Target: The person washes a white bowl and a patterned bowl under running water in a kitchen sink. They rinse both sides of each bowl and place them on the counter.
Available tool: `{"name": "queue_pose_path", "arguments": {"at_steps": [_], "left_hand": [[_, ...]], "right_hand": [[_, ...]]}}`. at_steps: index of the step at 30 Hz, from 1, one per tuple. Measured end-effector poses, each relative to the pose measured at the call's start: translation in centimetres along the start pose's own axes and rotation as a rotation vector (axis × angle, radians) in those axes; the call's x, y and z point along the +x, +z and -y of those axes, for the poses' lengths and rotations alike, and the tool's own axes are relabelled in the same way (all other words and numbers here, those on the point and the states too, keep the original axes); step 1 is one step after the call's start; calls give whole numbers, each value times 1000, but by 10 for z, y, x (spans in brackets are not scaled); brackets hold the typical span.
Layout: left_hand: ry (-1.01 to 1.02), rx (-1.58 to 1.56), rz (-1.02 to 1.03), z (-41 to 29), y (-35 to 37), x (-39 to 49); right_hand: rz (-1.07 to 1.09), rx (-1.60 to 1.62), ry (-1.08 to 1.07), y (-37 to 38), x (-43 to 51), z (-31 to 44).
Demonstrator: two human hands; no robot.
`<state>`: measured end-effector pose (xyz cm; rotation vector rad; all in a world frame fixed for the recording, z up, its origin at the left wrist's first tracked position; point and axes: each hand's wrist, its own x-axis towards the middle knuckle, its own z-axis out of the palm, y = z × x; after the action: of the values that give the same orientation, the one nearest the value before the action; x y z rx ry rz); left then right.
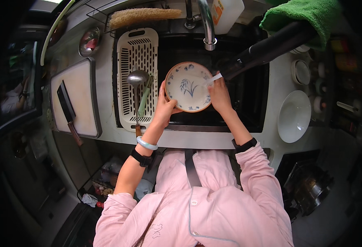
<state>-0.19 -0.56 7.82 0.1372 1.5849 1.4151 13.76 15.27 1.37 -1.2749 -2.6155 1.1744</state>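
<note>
A round ceramic plate with blue floral decoration and a brown rim (181,89) is held over the dark sink (245,108). My left hand (165,106) grips its left edge, with the thumb on the lower left of the rim. At the right edge my right hand (219,94) holds a white implement or strip (214,79) near the plate's face; its kind is unclear. Part of it and some fingers are hidden. A chrome faucet (209,40) stands above the plate. A black cylindrical object (261,49) reaches in from the upper right, close to my right hand.
Left of the plate, a plastic drain basket (125,120) holds a metal ladle (137,78) and a green-handled peeler or similar tool (144,100). Farther left, a cleaver (66,103) lies on a cutting board (83,83). A white bowl (294,116) stands on the right counter.
</note>
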Motion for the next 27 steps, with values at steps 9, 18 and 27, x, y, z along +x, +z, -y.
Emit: {"name": "queue_pose_path", "arguments": {"at_steps": [9,18,27], "left_hand": [[-76,-298,-24,49,27,43],[-279,97,258,5,11,57],[-380,123,331,-36,10,17]], "right_hand": [[-198,374,175,-74,-40,47],[226,712,396,-113,-26,-6],[131,17,226,-20,16,-18]]}}
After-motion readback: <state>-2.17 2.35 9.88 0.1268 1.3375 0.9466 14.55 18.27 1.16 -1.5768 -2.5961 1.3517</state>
